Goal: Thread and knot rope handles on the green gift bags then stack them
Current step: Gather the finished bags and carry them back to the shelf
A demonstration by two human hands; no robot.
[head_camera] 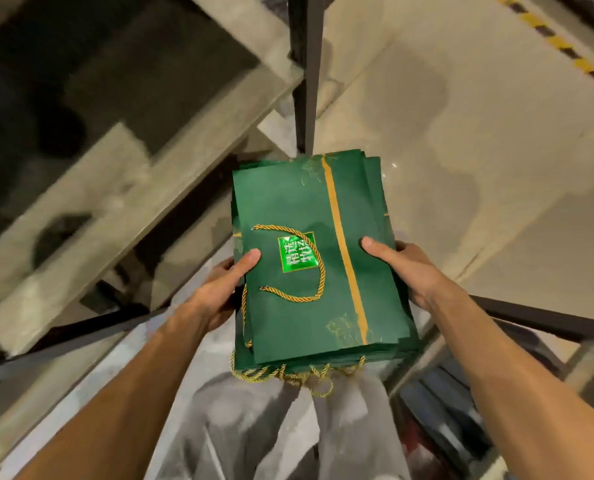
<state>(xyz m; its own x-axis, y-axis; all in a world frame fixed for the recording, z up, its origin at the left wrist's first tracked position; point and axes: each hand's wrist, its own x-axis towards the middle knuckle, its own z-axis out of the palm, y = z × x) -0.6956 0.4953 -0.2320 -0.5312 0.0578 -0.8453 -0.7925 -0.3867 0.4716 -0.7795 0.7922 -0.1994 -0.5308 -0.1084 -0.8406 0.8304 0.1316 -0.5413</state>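
stack (309,209) of flat green bags held in the air between both hands | left hand (219,292) grips its left edge, thumb on top | right hand (406,268) grips its right edge, thumb on top | gold rope (299,261) loops on top bag between the thumbs | more rope ends (288,374) hang from near edge | floor (462,116) beyond
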